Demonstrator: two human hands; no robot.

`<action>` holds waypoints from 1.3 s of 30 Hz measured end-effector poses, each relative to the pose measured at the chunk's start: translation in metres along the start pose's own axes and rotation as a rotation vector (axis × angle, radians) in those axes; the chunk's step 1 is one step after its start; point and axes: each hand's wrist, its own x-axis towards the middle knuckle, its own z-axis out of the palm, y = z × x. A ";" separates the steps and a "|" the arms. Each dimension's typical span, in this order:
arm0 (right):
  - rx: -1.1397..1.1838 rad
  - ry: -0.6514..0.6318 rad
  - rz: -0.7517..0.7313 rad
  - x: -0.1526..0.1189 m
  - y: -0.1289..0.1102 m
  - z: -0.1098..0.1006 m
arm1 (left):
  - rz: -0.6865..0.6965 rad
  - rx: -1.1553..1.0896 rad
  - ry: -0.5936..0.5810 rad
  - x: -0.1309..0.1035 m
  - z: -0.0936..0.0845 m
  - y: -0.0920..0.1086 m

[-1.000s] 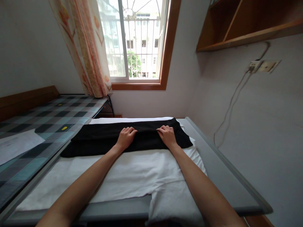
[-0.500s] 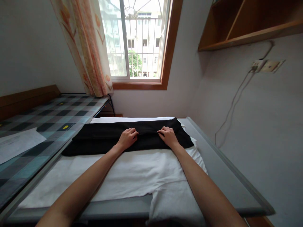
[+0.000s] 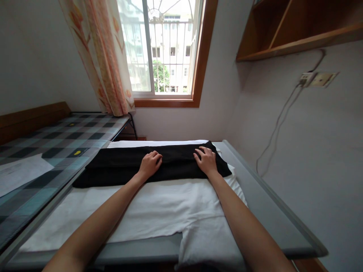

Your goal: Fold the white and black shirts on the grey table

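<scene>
A folded black garment (image 3: 113, 174) lies lengthwise across a white T-shirt (image 3: 159, 204), whose near sleeve hangs over the table edge. My left hand (image 3: 151, 164) rests on the middle of the black cloth, its fingers loosely bent and no fold visibly gripped. Farther right, my right hand (image 3: 206, 160) lies on the same cloth with its fingers spread. The fingers of both hands touch the upper layer, and the palms partly cover it.
Both garments lie on a grey table (image 3: 263, 204). To the left is a bed with a checked mattress (image 3: 93, 136) and a paper sheet (image 3: 22, 172) on it. A power cord (image 3: 276, 128) hangs on the right wall beneath a wooden shelf (image 3: 300, 37).
My hands have moved apart along the black cloth, the right one to the right and the left one slightly left. Both have loosened from a pinch, and the right fingers have spread.
</scene>
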 end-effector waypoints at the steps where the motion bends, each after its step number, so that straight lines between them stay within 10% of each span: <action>1: -0.037 -0.015 0.044 0.000 0.003 0.000 | -0.034 0.023 0.000 0.000 0.000 -0.003; 5: -0.112 -0.167 0.187 -0.001 0.013 0.003 | -0.190 0.112 -0.152 -0.001 0.005 -0.013; 9: -0.065 -0.031 0.374 0.001 0.019 -0.002 | -0.292 0.119 -0.323 -0.002 0.009 -0.014; 14: -0.090 -0.036 0.644 0.003 0.034 -0.011 | -0.295 0.107 -0.329 -0.002 0.010 -0.013; 23: -0.066 0.005 0.667 0.003 0.041 -0.008 | -0.291 0.097 -0.315 -0.003 0.011 -0.015; 32: -0.056 0.147 0.279 0.005 0.019 -0.015 | -0.304 0.088 -0.328 -0.002 0.010 -0.014; 39: -0.119 -0.349 -0.021 0.038 -0.011 0.010 | -0.300 0.088 -0.327 -0.002 0.011 -0.014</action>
